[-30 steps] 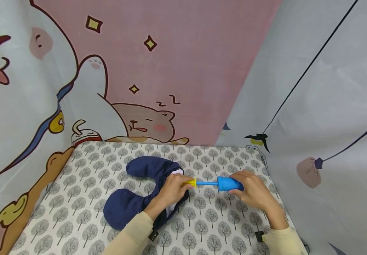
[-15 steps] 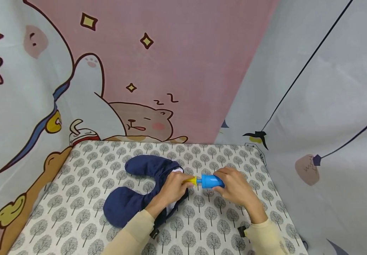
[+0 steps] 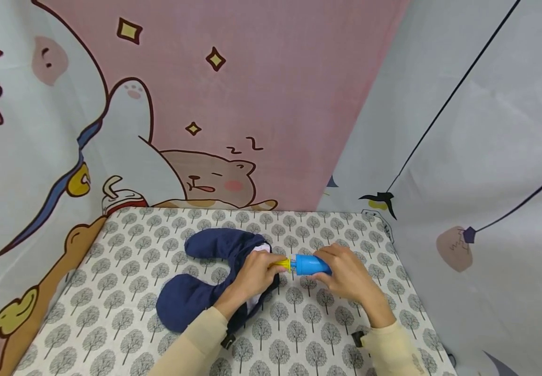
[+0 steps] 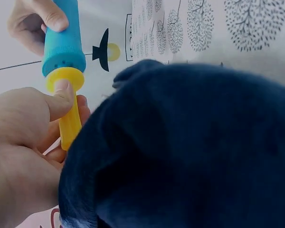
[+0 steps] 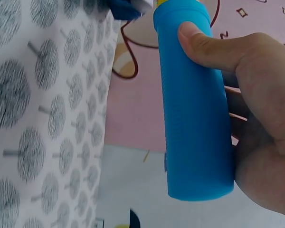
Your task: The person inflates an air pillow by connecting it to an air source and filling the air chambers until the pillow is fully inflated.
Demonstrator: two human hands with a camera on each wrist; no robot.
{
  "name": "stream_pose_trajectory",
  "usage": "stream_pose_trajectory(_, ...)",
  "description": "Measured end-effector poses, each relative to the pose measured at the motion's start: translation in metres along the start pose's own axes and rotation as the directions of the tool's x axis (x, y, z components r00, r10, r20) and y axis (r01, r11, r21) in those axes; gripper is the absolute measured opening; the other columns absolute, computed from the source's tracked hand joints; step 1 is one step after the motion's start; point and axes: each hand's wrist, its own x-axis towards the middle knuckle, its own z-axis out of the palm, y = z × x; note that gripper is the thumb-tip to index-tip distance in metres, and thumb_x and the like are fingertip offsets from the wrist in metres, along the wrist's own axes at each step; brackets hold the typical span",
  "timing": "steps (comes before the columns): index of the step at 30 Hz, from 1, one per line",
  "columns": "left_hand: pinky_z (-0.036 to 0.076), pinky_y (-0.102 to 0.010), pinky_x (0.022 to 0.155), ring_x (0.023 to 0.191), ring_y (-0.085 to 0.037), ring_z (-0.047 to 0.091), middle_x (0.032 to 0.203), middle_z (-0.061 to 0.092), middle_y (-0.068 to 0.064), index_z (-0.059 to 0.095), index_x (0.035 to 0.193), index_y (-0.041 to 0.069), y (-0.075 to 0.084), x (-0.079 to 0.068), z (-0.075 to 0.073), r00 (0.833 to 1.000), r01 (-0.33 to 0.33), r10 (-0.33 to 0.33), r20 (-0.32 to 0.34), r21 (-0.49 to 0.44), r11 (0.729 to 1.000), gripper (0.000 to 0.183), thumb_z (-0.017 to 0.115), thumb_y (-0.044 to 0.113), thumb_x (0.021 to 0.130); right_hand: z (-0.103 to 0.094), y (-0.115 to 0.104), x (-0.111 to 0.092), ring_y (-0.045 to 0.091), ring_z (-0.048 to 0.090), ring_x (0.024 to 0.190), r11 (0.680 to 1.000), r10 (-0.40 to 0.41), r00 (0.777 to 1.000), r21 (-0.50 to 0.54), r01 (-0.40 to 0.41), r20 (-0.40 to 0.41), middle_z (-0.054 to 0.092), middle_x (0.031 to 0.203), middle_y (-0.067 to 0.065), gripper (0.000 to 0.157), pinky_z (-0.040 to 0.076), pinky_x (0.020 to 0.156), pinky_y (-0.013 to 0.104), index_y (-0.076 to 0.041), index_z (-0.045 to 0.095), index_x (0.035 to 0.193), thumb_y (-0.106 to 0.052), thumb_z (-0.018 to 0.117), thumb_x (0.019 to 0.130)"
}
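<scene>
A blue hand air pump [image 3: 309,265] with a yellow nozzle end [image 4: 70,118] lies level between my two hands. My left hand [image 3: 254,274] pinches the yellow end, thumb on top in the left wrist view. Curled round the blue barrel [image 5: 194,114] is my right hand [image 3: 348,274], its thumb along the side. Only a short bit of blue rod shows between barrel and yellow flange. Under my left hand lies a navy U-shaped neck pillow [image 3: 183,305], with white lining [image 3: 253,303] showing along its outer curve. The nozzle's tip is hidden by my fingers and the pillow.
A tablecloth [image 3: 111,292] printed with grey trees covers the table. Behind it hangs a pink cartoon-print curtain [image 3: 275,104], and a pale curtain [image 3: 487,130] closes off the right side.
My right hand has moved left, sliding the blue barrel over the rod until it sits close to the yellow end. My left hand and the pillow have stayed nearly in place.
</scene>
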Motion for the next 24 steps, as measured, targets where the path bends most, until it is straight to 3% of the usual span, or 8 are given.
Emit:
stream_pose_trajectory(2, 0.053, -0.019, 0.067, 0.078, -0.013, 0.073, 0.103, 0.088, -0.01, 0.088, 0.123, 0.009, -0.006, -0.001, 0.004, 1.0, -0.008, 0.008, -0.002, -0.012, 1.0, 0.024, 0.086, 0.016, 0.101, -0.003, 0.007, -0.008, 0.032, 0.078, 0.111, 1.0, 0.017, 1.0, 0.008, -0.017, -0.003, 0.083, 0.124, 0.014, 0.054, 0.065, 0.096, 0.052, -0.003, 0.082, 0.126, -0.029, 0.102, 0.084)
stream_pose_trajectory(5, 0.054, -0.019, 0.067, 0.079, -0.015, 0.074, 0.105, 0.088, -0.01, 0.088, 0.124, 0.008, -0.002, -0.001, 0.002, 1.0, -0.007, 0.008, 0.013, -0.015, 1.0, 0.024, 0.085, 0.016, 0.101, -0.009, 0.018, -0.02, 0.036, 0.078, 0.116, 0.998, 0.048, 0.999, 0.038, -0.048, -0.004, 0.082, 0.127, 0.016, 0.056, 0.065, 0.099, 0.056, -0.002, 0.081, 0.13, -0.024, 0.102, 0.083)
stream_pose_trajectory(9, 0.054, -0.021, 0.068, 0.081, -0.021, 0.075, 0.108, 0.088, -0.012, 0.087, 0.126, 0.007, 0.011, 0.0, -0.005, 0.998, 0.041, -0.041, 0.052, -0.002, 0.999, 0.025, 0.084, 0.011, 0.102, -0.017, 0.032, -0.035, 0.04, 0.077, 0.12, 0.995, 0.077, 0.997, 0.062, -0.077, -0.002, 0.08, 0.131, 0.019, 0.057, 0.064, 0.102, 0.06, -0.001, 0.08, 0.133, -0.02, 0.102, 0.084)
stream_pose_trajectory(13, 0.05, -0.021, 0.068, 0.079, -0.018, 0.072, 0.109, 0.088, -0.011, 0.086, 0.128, 0.008, 0.014, -0.001, -0.008, 0.994, 0.077, -0.077, 0.081, 0.01, 0.997, 0.026, 0.083, 0.01, 0.102, -0.028, 0.045, -0.045, 0.042, 0.077, 0.12, 0.993, 0.096, 0.995, 0.076, -0.096, -0.003, 0.08, 0.131, 0.018, 0.055, 0.063, 0.101, 0.062, -0.001, 0.08, 0.132, -0.017, 0.101, 0.084)
stream_pose_trajectory(19, 0.047, -0.02, 0.065, 0.077, -0.009, 0.067, 0.11, 0.088, -0.008, 0.085, 0.132, 0.01, -0.008, -0.006, 0.003, 0.999, -0.017, 0.017, 0.044, -0.002, 1.0, 0.028, 0.081, 0.014, 0.105, -0.043, 0.061, -0.059, 0.049, 0.074, 0.125, 0.983, 0.158, 0.987, 0.088, -0.161, 0.036, 0.078, 0.137, 0.023, 0.057, 0.059, 0.105, 0.07, -0.003, 0.078, 0.137, -0.016, 0.1, 0.085)
stream_pose_trajectory(22, 0.047, -0.02, 0.065, 0.077, -0.009, 0.068, 0.111, 0.089, -0.009, 0.085, 0.133, 0.01, -0.013, -0.008, 0.005, 0.999, -0.024, 0.025, 0.034, -0.028, 0.999, 0.028, 0.08, 0.014, 0.105, -0.048, 0.066, -0.062, 0.052, 0.072, 0.128, 0.978, 0.187, 0.98, 0.086, -0.192, 0.063, 0.076, 0.141, 0.025, 0.058, 0.057, 0.107, 0.072, -0.002, 0.077, 0.139, -0.017, 0.098, 0.087)
stream_pose_trajectory(24, 0.049, -0.02, 0.066, 0.078, -0.011, 0.07, 0.111, 0.088, -0.01, 0.085, 0.132, 0.01, -0.008, -0.007, 0.0, 0.999, -0.002, 0.004, 0.038, -0.045, 0.999, 0.028, 0.081, 0.013, 0.104, -0.05, 0.067, -0.062, 0.052, 0.072, 0.129, 0.978, 0.194, 0.978, 0.069, -0.199, 0.073, 0.076, 0.142, 0.025, 0.058, 0.057, 0.108, 0.072, -0.002, 0.076, 0.14, -0.018, 0.097, 0.088)
